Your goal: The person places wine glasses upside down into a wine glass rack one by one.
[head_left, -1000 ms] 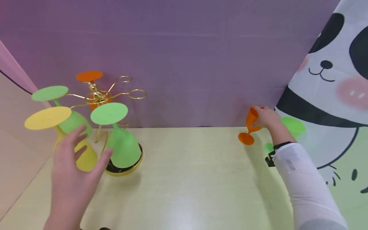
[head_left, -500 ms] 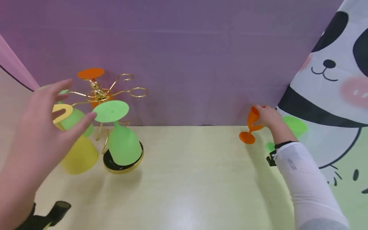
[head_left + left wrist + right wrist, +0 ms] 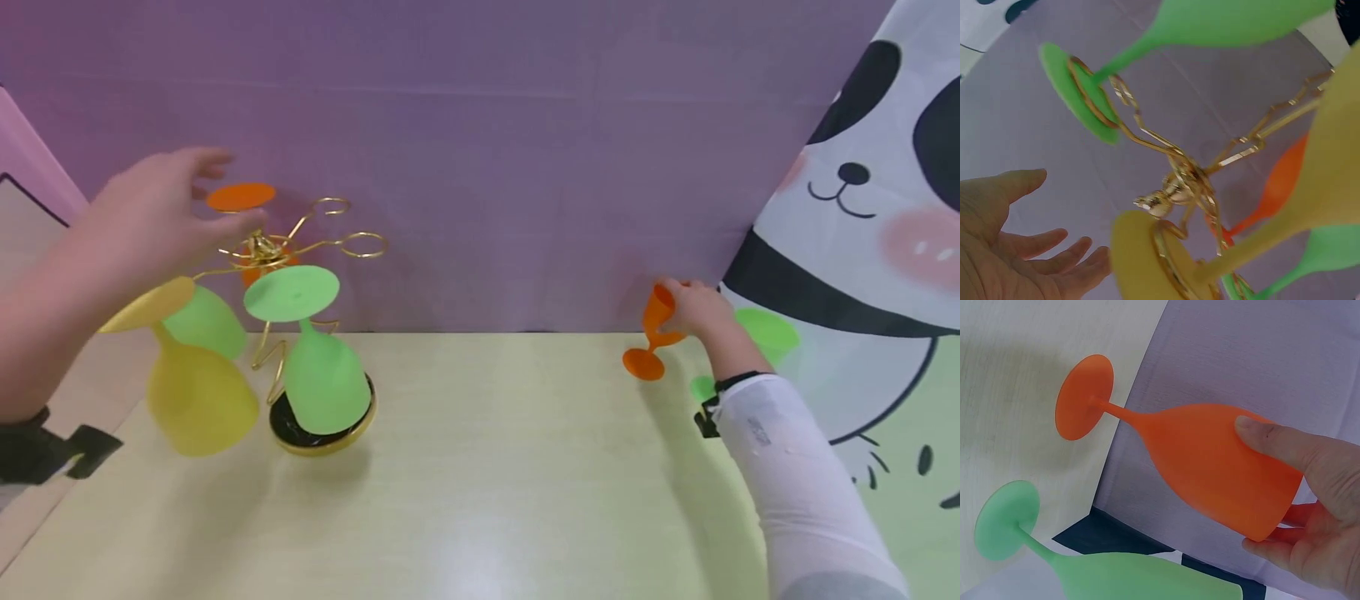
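At the right, my right hand [image 3: 701,312] pinches an orange goblet [image 3: 656,312] by its bowl near the rim, thumb on one side and fingers on the other. This goblet is upright, its foot at the tabletop. My left hand [image 3: 168,200], fingers apart and holding nothing, is over the left side of a gold goblet rack [image 3: 262,250], near the foot of a hanging orange goblet [image 3: 242,197]. Upside down on the rack also hang a yellow goblet [image 3: 198,400], a front green goblet [image 3: 322,379] and another green goblet [image 3: 210,325], partly hidden.
A green goblet [image 3: 767,333] stands right of the right hand, partly hidden by the arm. Two gold rings [image 3: 362,244] of the rack hold no goblet. The rack has a round black base [image 3: 300,433]. Purple cloth [image 3: 480,208] hangs behind the table [image 3: 480,458].
My left hand has moved up and forward, from in front of the yellow goblet to beside the hanging orange goblet's foot. The right hand keeps its grip on the orange goblet in place.
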Tool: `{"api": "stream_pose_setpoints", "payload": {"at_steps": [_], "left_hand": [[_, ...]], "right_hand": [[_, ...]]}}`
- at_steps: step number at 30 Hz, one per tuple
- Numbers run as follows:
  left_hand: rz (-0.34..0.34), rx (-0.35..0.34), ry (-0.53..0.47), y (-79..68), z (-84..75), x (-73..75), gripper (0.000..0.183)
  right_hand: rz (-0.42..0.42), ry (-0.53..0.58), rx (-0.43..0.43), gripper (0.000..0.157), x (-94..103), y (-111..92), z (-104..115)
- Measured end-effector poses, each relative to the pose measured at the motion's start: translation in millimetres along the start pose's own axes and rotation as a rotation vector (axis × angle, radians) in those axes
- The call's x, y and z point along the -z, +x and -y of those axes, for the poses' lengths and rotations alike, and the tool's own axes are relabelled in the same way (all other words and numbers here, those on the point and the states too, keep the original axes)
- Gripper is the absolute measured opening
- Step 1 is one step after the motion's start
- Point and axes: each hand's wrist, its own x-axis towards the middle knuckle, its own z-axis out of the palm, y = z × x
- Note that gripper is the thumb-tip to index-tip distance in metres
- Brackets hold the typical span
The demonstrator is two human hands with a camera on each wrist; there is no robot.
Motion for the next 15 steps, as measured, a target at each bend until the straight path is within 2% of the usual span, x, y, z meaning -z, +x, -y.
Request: {"api": "stream_pose_setpoints", "payload": {"at_steps": [9,15], "left_hand": [[0.172,0.027,0.217,45.1,10.4,-1.0,0.081],[0.305,0.045,0.285,62.7,12.7,-2.3,0.081]], "right_hand": [[0.008,0.003,-0.003,0.082,-0.4,1.7,0.1],[0.009,-0.007,-0.004,0.082,-0.7,2.0,0.6]]}}
